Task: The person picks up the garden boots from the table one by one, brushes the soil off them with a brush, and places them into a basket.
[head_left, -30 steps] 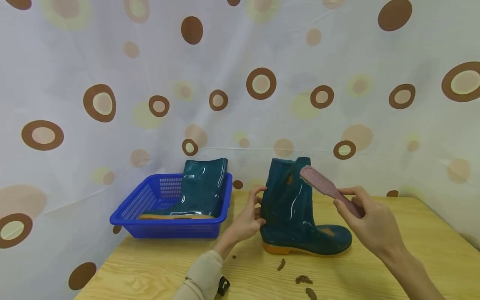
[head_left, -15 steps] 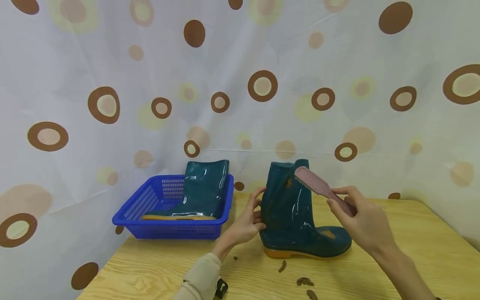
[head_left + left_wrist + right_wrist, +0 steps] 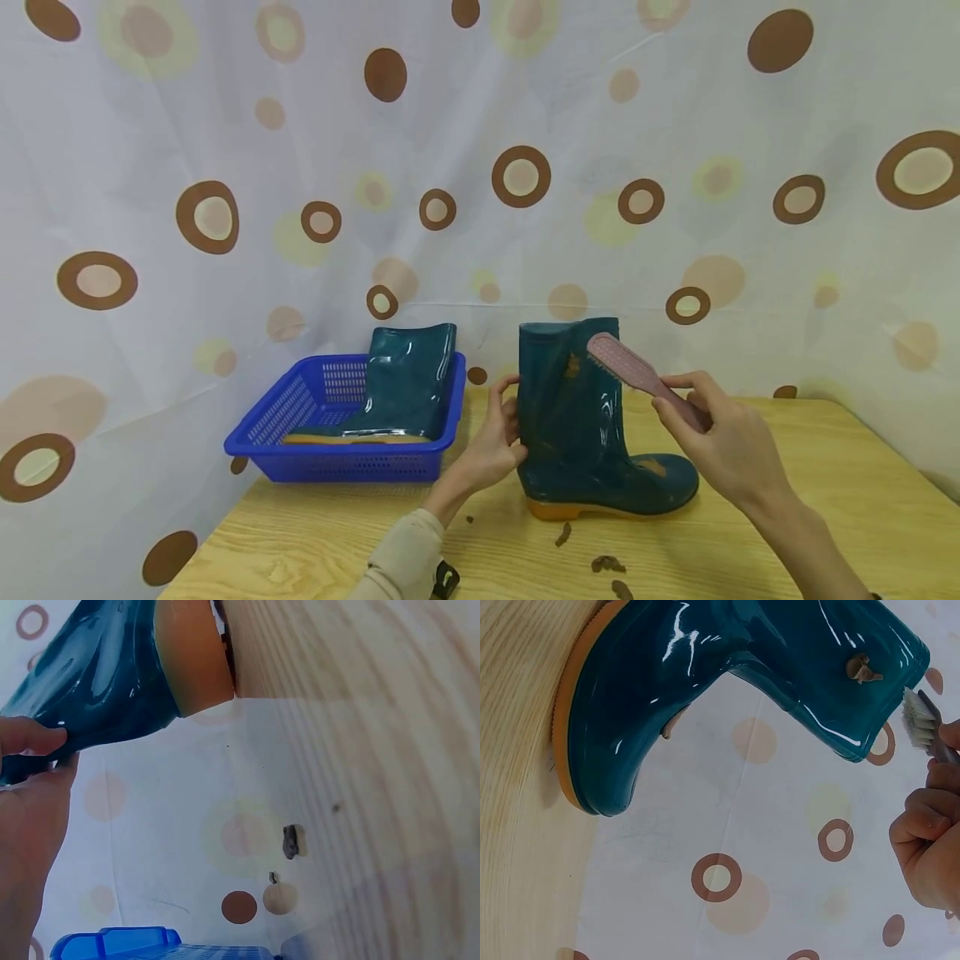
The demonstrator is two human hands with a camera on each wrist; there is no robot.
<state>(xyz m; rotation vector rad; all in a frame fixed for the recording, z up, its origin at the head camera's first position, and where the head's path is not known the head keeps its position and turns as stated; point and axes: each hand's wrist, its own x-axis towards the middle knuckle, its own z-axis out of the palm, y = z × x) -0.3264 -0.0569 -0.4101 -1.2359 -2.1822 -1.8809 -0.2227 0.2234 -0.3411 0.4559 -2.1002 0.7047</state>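
Observation:
A dark green rubber boot (image 3: 558,417) with an orange-yellow sole stands upright on the table, toe to the right. Brown mud clings to its shaft and instep. My left hand (image 3: 489,442) holds the back of the shaft; in the left wrist view the thumb (image 3: 34,736) lies against the rubber. A pink scrubbing brush (image 3: 626,367) is gripped by its handle in my right hand (image 3: 738,442). Its bristles (image 3: 916,720) face the upper shaft; in the right wrist view they are close to the boot's top rim, and contact cannot be told.
Left of the boot, a blue plastic basket (image 3: 341,458) holds another green boot (image 3: 408,375). Several brown mud bits (image 3: 607,563) lie on the wooden table (image 3: 300,533) in front. A spotted curtain (image 3: 465,100) hangs behind the table.
The brush has moved slightly left across the upper shaft. The boot's shaft now looks wider and its top left edge sits further left. My left hand stays at its back.

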